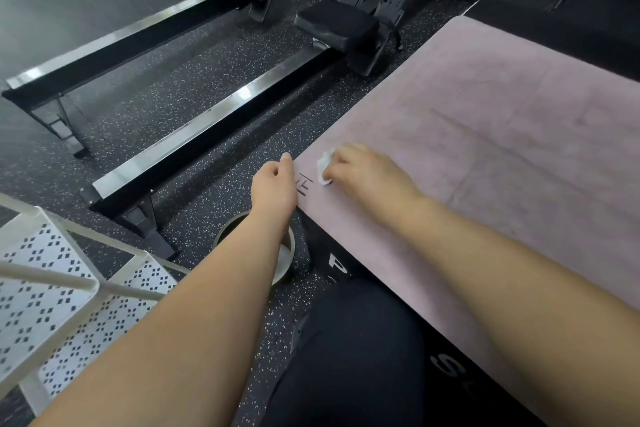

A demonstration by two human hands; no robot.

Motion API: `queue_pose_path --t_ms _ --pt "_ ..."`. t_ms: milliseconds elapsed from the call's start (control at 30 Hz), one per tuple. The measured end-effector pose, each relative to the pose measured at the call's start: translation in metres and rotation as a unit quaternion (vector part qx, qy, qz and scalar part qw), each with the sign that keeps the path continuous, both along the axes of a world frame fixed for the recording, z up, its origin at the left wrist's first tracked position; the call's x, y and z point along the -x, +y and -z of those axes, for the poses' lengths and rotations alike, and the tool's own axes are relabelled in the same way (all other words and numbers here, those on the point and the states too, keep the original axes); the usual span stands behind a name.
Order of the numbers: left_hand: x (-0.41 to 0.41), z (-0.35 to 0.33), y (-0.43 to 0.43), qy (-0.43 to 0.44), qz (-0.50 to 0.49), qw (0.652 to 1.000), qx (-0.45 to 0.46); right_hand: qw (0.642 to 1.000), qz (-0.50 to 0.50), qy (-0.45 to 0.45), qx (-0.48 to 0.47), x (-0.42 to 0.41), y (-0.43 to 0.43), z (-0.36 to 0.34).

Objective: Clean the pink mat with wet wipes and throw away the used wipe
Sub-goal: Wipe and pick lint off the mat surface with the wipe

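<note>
Mid-wipe — R hand (363,173) pinches crumpled white wet wipe (325,168) on pink rectangular mat (502,121); L hand (275,185) hold unclear. Next: sweep upper right.

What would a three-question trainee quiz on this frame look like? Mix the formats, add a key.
1. True or false: the left hand is at the edge of the pink mat.
2. The white wipe is held against the mat by: A) the left hand B) the right hand C) nobody, it lies loose.
3. Fill in: the round bin stands on the floor, partly hidden by the left ____.

Key: 1 true; 2 B; 3 forearm.
</note>
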State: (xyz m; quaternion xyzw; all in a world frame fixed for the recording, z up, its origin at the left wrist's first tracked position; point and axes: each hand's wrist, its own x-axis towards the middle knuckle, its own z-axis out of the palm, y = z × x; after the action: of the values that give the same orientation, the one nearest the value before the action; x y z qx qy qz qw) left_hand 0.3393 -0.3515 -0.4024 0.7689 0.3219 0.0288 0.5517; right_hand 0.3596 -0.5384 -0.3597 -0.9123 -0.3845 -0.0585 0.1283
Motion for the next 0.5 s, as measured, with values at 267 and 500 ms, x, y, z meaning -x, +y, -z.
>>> queue_pose_path --t_ms 267,500 --pt "0.002 -0.009 -0.008 0.012 0.066 0.993 -0.096 0.978 0.192 -0.033 -0.074 -0.031 -0.054 0.013" --pt "0.001 -0.008 -0.008 -0.001 0.08 0.991 -0.104 0.992 0.012 0.03 -0.118 0.044 -0.003 0.018"
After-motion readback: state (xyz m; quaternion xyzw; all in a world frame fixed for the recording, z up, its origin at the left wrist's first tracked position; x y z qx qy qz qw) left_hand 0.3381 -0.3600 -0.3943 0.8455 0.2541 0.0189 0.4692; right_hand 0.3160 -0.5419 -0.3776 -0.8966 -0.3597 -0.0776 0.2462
